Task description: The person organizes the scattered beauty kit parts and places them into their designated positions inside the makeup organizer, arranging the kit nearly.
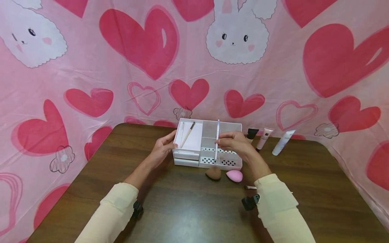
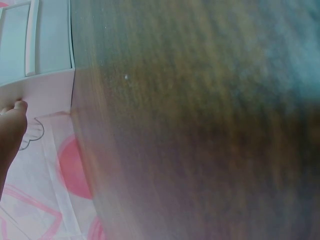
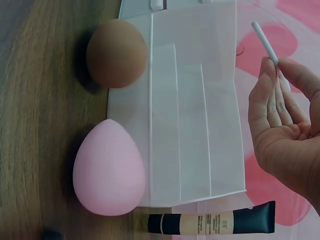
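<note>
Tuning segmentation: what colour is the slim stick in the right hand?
The stick is mostly white; the right wrist view shows it best.

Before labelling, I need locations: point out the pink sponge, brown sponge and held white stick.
Pink sponge (image 3: 109,172), right wrist view: its side.
Brown sponge (image 3: 117,54), right wrist view: its rounded face.
Held white stick (image 3: 265,43), right wrist view: its exposed length.

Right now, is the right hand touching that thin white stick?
Touching: the right wrist view shows the right hand pinching the white stick between its fingertips, with no gap.
</note>
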Demonstrator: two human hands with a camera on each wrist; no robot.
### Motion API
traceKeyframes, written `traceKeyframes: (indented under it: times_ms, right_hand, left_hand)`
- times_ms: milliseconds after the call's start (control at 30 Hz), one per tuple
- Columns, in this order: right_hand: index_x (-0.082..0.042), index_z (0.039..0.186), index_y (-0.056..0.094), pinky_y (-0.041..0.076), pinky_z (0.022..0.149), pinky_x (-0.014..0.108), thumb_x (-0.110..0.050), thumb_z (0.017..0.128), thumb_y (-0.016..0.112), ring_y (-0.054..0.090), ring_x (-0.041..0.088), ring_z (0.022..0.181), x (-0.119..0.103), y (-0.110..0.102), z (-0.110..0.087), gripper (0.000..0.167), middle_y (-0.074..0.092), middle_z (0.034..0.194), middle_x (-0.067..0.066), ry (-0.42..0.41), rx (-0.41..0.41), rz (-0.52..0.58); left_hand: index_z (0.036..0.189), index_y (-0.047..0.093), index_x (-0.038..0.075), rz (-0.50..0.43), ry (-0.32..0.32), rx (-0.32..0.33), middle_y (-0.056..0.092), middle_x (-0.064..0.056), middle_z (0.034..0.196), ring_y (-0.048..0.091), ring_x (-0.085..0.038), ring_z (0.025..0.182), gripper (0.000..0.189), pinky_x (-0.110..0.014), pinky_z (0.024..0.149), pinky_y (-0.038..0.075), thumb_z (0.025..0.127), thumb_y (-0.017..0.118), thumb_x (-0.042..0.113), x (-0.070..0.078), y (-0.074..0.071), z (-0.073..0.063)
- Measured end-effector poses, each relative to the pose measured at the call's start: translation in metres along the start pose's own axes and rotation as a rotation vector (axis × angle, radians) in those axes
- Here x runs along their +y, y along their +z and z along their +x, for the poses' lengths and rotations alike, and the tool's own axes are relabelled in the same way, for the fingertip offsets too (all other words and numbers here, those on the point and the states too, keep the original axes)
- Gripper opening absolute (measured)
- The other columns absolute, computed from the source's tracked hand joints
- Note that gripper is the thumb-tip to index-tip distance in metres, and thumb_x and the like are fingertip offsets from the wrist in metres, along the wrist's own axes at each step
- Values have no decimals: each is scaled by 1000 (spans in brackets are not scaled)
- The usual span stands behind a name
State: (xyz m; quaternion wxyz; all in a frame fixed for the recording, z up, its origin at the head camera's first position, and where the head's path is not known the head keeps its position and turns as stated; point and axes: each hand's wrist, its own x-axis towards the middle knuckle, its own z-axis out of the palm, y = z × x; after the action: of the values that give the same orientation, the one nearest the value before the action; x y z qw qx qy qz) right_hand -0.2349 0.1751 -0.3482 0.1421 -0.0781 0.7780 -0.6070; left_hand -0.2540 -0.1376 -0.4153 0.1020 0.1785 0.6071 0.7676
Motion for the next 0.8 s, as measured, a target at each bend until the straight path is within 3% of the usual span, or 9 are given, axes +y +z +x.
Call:
traceKeyframes:
  times_ms: [200, 533, 667, 800]
  right_hand:
    - [18, 134, 52, 58, 95, 35, -8, 98, 61, 70, 3, 83, 0, 2, 8, 46, 76, 95, -6, 16, 4, 36]
    - [15, 132, 55, 60, 89, 28, -10, 97, 63, 70, 4, 82, -7, 7, 16, 44, 75, 94, -1, 47, 2, 20]
    - [14, 132, 56, 58, 95, 35, -10, 97, 65, 71, 5, 83, -8, 10, 18, 44, 74, 91, -4, 41, 7, 25]
    - [7, 131, 62, 55, 101, 41, -14, 97, 65, 72, 18, 96, -9, 13, 16, 40, 72, 103, 1, 52, -9, -17]
  left_hand:
    - [158, 17, -9, -9, -8, -1, 13, -22, 170, 16, -38, 154, 72, -8, 97, 46, 92, 46, -10, 0, 1, -1]
    - [158, 17, -9, 0, -6, 2, 12, -22, 170, 15, -38, 155, 71, -7, 97, 45, 92, 45, -11, 0, 1, -1]
    - [158, 14, -11, -8, 3, -2, 10, -25, 169, 12, -39, 155, 71, -7, 97, 44, 92, 43, -12, 0, 1, 0]
    - [158, 13, -11, -17, 2, 6, 12, -27, 169, 13, -39, 155, 71, -7, 97, 45, 92, 42, -12, 0, 1, -1]
